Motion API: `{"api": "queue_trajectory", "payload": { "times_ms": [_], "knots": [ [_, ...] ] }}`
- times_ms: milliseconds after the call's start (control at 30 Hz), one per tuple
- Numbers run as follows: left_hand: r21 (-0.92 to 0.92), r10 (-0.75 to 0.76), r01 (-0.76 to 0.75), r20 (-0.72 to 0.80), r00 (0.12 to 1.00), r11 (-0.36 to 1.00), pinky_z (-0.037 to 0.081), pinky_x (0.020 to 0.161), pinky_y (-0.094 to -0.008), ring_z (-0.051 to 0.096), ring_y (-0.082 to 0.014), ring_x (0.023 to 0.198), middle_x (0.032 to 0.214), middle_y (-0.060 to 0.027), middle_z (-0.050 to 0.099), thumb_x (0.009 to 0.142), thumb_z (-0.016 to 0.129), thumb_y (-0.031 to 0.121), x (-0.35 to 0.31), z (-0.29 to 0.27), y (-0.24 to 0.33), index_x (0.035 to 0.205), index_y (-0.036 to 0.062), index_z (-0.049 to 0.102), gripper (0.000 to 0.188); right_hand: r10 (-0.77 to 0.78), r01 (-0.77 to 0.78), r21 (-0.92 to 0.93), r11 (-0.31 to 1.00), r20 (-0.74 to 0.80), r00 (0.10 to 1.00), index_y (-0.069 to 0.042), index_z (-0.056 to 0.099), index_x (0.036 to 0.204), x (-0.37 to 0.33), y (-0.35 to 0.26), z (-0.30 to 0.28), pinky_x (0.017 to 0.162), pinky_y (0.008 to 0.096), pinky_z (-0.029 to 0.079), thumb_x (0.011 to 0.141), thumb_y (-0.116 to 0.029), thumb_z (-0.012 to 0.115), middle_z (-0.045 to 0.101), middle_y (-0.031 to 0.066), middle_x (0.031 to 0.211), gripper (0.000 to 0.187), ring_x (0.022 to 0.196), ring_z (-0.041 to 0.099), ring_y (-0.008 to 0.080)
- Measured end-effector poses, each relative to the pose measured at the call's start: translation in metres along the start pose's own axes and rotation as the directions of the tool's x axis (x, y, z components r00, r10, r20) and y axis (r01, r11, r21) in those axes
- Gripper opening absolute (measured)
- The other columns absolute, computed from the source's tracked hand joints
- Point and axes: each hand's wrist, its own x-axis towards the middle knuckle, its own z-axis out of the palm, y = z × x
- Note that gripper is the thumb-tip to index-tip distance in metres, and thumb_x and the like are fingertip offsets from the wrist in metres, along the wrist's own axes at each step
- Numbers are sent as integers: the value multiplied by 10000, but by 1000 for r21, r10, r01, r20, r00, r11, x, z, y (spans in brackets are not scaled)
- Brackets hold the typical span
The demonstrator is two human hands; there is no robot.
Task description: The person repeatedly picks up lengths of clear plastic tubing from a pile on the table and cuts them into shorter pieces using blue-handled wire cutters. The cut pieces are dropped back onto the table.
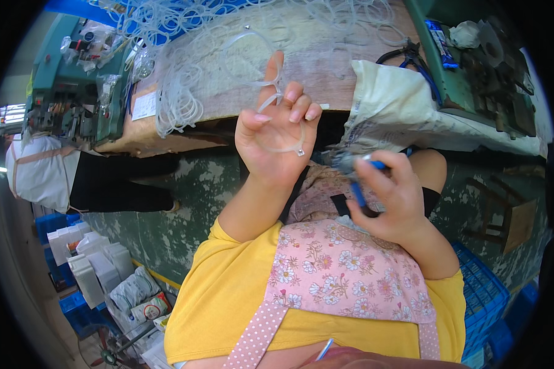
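My left hand (269, 154) is raised over the table's near edge, its palm toward me and index finger pointing up. Its other fingers curl in, holding a translucent plastic loop (280, 149). The loop's strip bends above the index finger and across the palm, with a small shiny metal piece (300, 152) near the wrist and another bright bit at the top. To the right and lower, my right hand (391, 200) grips blue-handled pliers (358, 194). Motion blurs their jaws, which point toward my left wrist without touching the loop.
Translucent loops (181, 98) lie in a heap on the wooden table (326, 67). Another pair of pliers (412, 58) rests beside white sacking (388, 92). Green machines stand at both sides; a person (43, 169) is at the left, and a wooden stool (517, 221) at right.
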Motion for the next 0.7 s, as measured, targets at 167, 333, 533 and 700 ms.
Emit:
{"api": "queue_trajectory", "payload": {
  "times_ms": [167, 333, 533, 700],
  "knots": [
    [681, 129, -50, -66, 989, 730, 459, 879, -348, 552, -172, 876, 1067, -115, 555, 836, 528, 125, 6, -18, 28, 1484, 1, 316, 693, 67, -55, -87, 995, 137, 988, -190, 581, 1332, 6, 7, 6, 817, 411, 455, 678, -117, 759, 528, 132, 1091, 682, 936, 532, 324],
    [470, 445, 172, 565, 695, -866, 395, 987, -428, 473, -381, 1149, 1199, -267, 499, 933, 616, 351, 32, -50, 146, 1374, -41, 469, 608, 126, -118, -77, 990, 121, 985, -184, 565, 1349, -1, 14, 2, 835, 394, 463, 684, -134, 774, 527, 129, 1113, 699, 942, 530, 304],
    [-159, 353, 424, 342, 871, -892, 384, 1015, -514, 467, -457, 1214, 1310, -330, 491, 925, 560, 509, 47, -84, 185, 1289, -39, 552, 658, 117, -116, -13, 993, 138, 984, -195, 543, 1369, -4, 21, 7, 822, 381, 481, 708, -143, 763, 512, 134, 1145, 698, 927, 539, 291],
    [421, 158, -52, 449, 879, -905, 461, 931, -474, 577, -386, 1104, 1169, -215, 630, 913, 605, 433, 114, -84, 114, 1194, -2, 621, 518, 140, -143, -1, 990, 185, 973, -196, 533, 1377, -5, 21, 6, 829, 384, 487, 712, -158, 762, 512, 135, 1152, 704, 940, 544, 294]
  ]
}}
